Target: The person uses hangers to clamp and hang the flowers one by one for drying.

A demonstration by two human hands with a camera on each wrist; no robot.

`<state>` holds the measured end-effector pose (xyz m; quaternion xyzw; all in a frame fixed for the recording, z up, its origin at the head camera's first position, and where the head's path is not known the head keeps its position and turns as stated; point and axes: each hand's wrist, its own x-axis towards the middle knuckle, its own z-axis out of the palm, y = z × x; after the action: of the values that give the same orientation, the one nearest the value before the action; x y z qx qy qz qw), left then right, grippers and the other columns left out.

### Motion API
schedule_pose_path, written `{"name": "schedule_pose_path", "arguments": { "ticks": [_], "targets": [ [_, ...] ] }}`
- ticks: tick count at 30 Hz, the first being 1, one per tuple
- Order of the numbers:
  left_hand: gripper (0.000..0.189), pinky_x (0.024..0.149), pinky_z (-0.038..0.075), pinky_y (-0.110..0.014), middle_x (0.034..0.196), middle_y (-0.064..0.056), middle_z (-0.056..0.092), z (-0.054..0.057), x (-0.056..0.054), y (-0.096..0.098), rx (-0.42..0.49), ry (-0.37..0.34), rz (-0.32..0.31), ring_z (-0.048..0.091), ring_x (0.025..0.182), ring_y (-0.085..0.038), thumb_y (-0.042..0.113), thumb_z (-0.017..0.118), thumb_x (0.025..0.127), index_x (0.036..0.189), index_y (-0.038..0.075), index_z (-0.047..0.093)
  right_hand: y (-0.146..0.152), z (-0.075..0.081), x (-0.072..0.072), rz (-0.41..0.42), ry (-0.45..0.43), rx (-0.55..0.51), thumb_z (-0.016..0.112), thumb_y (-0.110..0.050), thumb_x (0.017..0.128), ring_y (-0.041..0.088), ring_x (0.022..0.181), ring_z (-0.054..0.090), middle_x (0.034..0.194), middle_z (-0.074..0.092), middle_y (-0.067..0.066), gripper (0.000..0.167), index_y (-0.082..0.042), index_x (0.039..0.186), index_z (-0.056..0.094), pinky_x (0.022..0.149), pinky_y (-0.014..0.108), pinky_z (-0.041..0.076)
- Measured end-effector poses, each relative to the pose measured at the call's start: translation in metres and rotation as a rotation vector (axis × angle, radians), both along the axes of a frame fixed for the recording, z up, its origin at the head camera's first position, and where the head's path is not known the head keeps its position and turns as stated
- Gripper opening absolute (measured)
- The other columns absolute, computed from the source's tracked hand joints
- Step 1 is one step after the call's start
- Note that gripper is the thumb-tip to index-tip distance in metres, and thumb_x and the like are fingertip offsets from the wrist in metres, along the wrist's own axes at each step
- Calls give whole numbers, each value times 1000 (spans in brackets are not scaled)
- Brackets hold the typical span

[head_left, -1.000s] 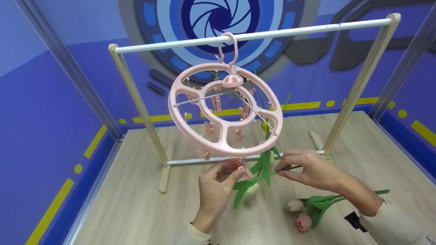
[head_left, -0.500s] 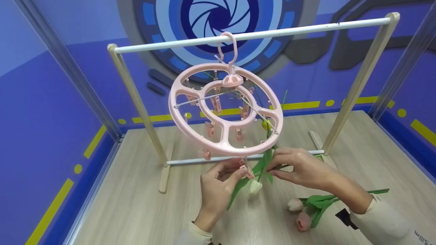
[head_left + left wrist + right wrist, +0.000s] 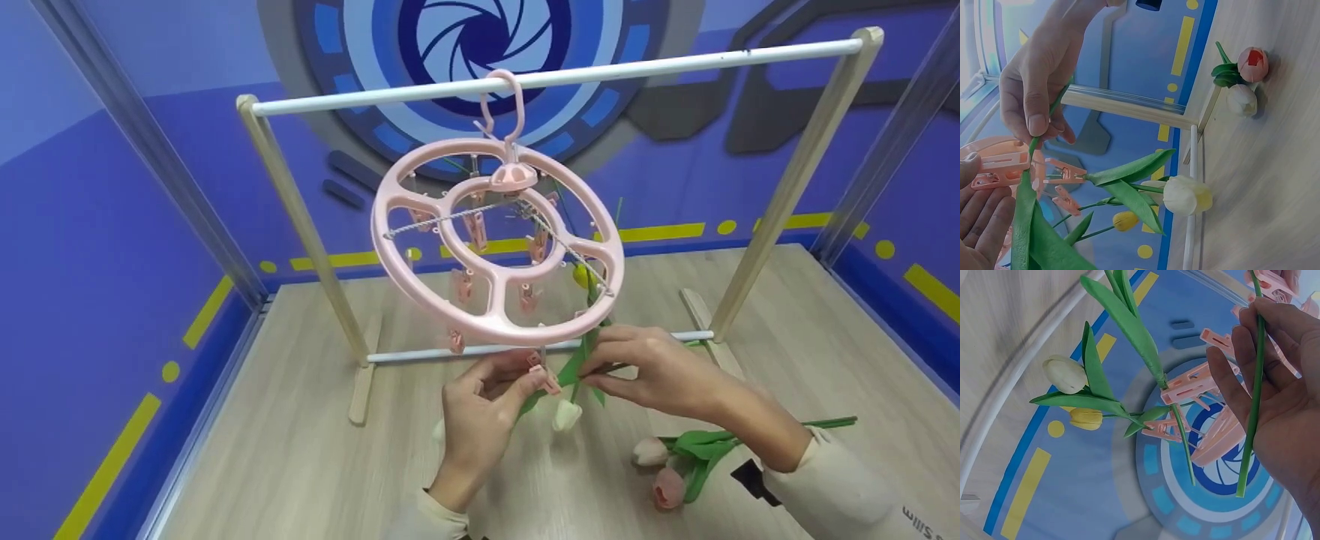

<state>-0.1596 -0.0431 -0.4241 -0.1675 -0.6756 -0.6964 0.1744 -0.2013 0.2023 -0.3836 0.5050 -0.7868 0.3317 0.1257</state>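
In the head view, my left hand [image 3: 480, 420] pinches a pink clothespin [image 3: 550, 381] hanging from the front of a round pink clip hanger [image 3: 540, 332]. My right hand [image 3: 652, 371] pinches the green stem [image 3: 1255, 394] of an artificial tulip. Seen from the left wrist, that stem crosses right at the clothespin's tip, and the tulip's broad leaves [image 3: 1024, 219] hang past my left fingers. Behind the left wrist, a bit of a pale bloom [image 3: 439, 430] shows. A white tulip [image 3: 1182, 196] and a yellow tulip [image 3: 1125, 221] hang head down from other clothespins.
A rack with a white top bar [image 3: 675, 71] and wooden posts carries the hanger. On the table [image 3: 300, 465], below my right forearm, lie a pink tulip [image 3: 668, 489] and a pale tulip [image 3: 649, 451]. Blue patterned walls [image 3: 202, 195] enclose the sides and back.
My right hand has moved left toward the clothespin, carrying the tulip; its leaves have slid behind my left hand. The left hand keeps its grip with little movement.
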Motion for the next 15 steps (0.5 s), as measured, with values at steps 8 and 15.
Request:
{"name": "schedule_pose_path", "arguments": {
  "ticks": [8,15],
  "targets": [
    [25,83,65,-41,103,-4,80,0,0,-1,11,-23,-5,78,91,-23,11,87,90,111,2,79,-1,0,-2,17,15,-21,84,8,86,13,87,69,102,73,-1,30,-14,107,78,72,27,63],
    [29,86,65,-37,108,-5,79,0,0,-2,11,-42,-4,77,96,-22,10,86,91,117,0,78,-1,0,-2,27,27,-21,84,9,85,14,88,70,102,73,0,32,-14,107,79,75,24,61]
  ]
}}
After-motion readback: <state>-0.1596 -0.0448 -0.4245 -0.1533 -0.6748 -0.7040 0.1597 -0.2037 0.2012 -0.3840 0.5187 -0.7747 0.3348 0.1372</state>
